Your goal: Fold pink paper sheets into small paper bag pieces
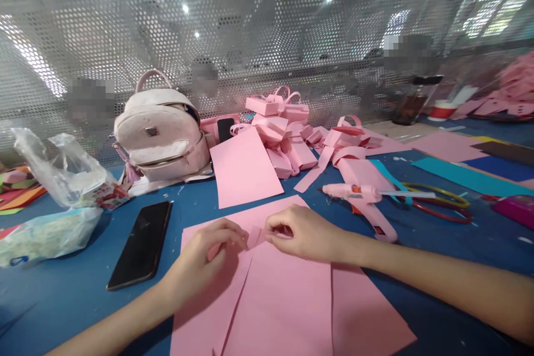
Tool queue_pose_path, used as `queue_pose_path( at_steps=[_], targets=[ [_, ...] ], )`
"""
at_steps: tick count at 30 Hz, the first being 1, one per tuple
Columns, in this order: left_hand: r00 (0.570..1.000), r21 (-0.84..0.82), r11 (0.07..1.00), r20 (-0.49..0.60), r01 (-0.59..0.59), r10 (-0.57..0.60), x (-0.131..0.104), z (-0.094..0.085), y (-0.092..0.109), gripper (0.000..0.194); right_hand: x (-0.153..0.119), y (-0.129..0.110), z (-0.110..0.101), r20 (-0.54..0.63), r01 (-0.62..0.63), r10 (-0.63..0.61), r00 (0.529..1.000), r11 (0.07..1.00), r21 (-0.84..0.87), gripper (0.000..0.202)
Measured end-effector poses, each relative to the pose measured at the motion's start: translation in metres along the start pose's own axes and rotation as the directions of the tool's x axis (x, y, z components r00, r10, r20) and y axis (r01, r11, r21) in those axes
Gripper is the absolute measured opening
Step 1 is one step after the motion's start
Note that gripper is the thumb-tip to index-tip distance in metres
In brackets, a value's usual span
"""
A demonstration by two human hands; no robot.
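Several pink paper sheets (287,300) lie overlapping on the blue table in front of me. Over their upper part, my right hand (298,231) pinches a small pink paper strip (255,236) between thumb and fingers. My left hand (204,258) is at the strip's left end, fingers curled and fingertips close to the paper; whether it grips the strip is unclear. A pink glue gun (362,200) lies on its side beyond my right forearm. Another pink sheet (246,169) is just past my hands.
A black phone (142,245) and plastic bags (50,233) are at left. Behind stand a pink backpack (162,128) and piled pink paper boxes (283,133). Scissors (442,203), a blue strip (467,175) and a magenta object (515,210) lie at right, before a perforated metal screen (267,39).
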State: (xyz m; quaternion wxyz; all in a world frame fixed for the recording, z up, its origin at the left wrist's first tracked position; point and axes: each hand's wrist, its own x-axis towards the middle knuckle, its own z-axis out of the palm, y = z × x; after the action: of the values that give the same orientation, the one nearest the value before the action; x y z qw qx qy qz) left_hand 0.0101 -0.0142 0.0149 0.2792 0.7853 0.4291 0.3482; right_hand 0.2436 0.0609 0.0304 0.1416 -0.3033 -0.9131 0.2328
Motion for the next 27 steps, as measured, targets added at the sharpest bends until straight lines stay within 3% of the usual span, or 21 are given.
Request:
queue_pose_path(
  at_steps=[4,8,12,14,17,21,27],
  targets=[
    [0.998,0.197,0.979,0.035,-0.058,0.053,-0.013,0.014,-0.001,0.034,-0.001,0.004,0.003,0.002,0.039,-0.039,0.999,0.999,-0.014,0.018],
    [0.964,0.460,0.848,0.105,-0.264,0.243,-0.024,0.020,-0.005,0.025,-0.005,0.009,0.014,-0.039,0.176,-0.176,0.984,0.984,-0.005,0.022],
    [0.910,0.545,0.734,0.167,-0.405,0.379,-0.026,0.019,-0.013,0.023,-0.008,0.015,0.025,-0.067,0.422,-0.438,0.897,0.890,-0.174,0.019],
    [0.891,0.577,0.692,0.161,-0.434,0.425,-0.025,0.018,-0.017,0.023,-0.008,0.017,0.028,-0.068,0.485,-0.522,0.850,0.828,-0.283,0.020],
    [0.867,0.632,0.626,0.157,-0.457,0.474,-0.025,0.020,-0.021,0.024,-0.007,0.019,0.030,-0.036,0.522,-0.573,0.818,0.769,-0.369,0.020],
    [0.830,0.678,0.572,0.102,-0.462,0.548,-0.024,0.024,-0.025,0.032,-0.007,0.019,0.030,0.008,0.516,-0.550,0.835,0.779,-0.357,0.021],
    [0.831,0.697,0.566,0.077,-0.440,0.550,-0.021,0.026,-0.030,0.031,-0.009,0.006,0.018,0.104,0.430,-0.417,0.903,0.874,-0.228,0.033]
  ],
)
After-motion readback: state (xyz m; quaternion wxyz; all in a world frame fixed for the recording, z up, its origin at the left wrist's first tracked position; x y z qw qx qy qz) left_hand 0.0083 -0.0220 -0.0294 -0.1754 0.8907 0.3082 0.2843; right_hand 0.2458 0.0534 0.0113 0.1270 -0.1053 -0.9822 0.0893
